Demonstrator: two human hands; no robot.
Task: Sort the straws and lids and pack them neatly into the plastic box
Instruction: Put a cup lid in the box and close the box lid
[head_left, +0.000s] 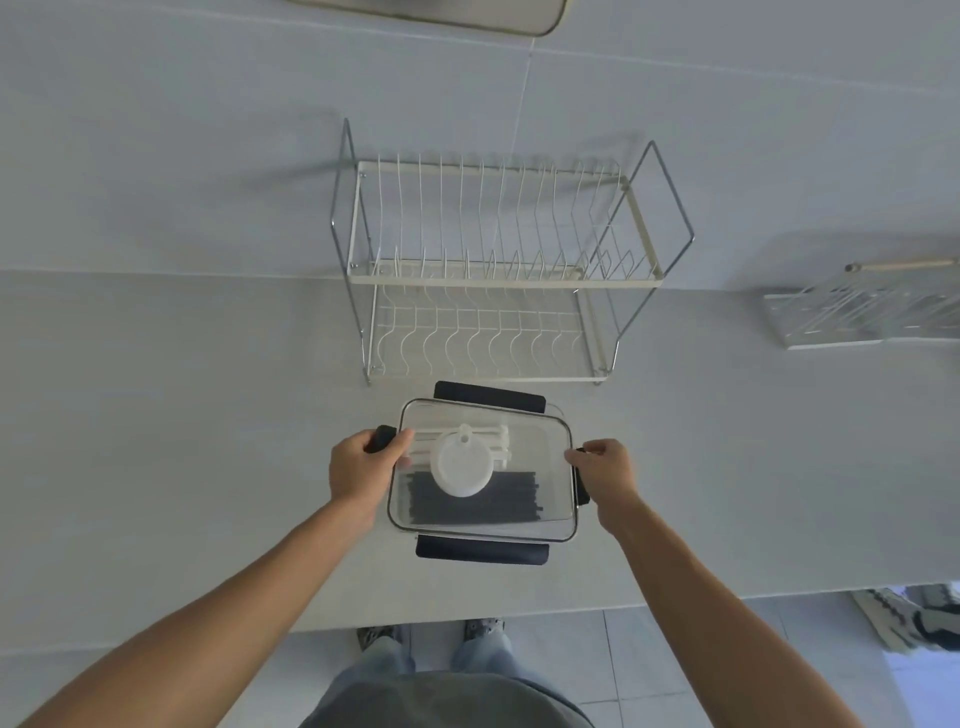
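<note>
Hands grip the plastic box (550, 457) at centre frame. Left hand (361, 470) and right hand (605, 475) each curl round a dark side clip.

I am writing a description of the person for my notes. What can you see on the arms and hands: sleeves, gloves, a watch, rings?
Both forearms are bare as far as the frame shows. The left hand and right hand wear no gloves; no watch, bracelet or ring is visible.
</note>
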